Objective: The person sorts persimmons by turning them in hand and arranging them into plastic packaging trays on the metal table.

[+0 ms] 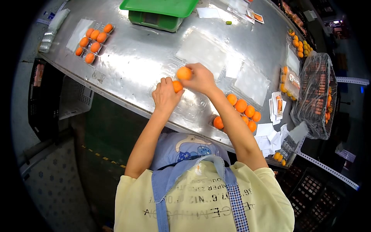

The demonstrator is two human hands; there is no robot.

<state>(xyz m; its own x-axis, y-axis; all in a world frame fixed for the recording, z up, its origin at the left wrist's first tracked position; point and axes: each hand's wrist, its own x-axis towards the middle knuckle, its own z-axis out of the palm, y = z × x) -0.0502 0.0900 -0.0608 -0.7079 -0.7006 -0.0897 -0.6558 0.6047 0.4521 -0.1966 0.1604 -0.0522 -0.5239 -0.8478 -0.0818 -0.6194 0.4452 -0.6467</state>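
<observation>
My left hand is closed on an orange fruit, low over a clear plastic tray on the metal table. Just above and to the right, my right hand grips a second orange fruit by its right side. The two fruits are close together, at the tray's upper end. Beside my right forearm, several more orange fruits sit in clear packaging, partly hidden by the arm.
A green scale stands at the table's far side. Several fruits fill a tray at the left. Flat clear lids lie beyond my hands. Cards and a plastic-covered crate are at the right.
</observation>
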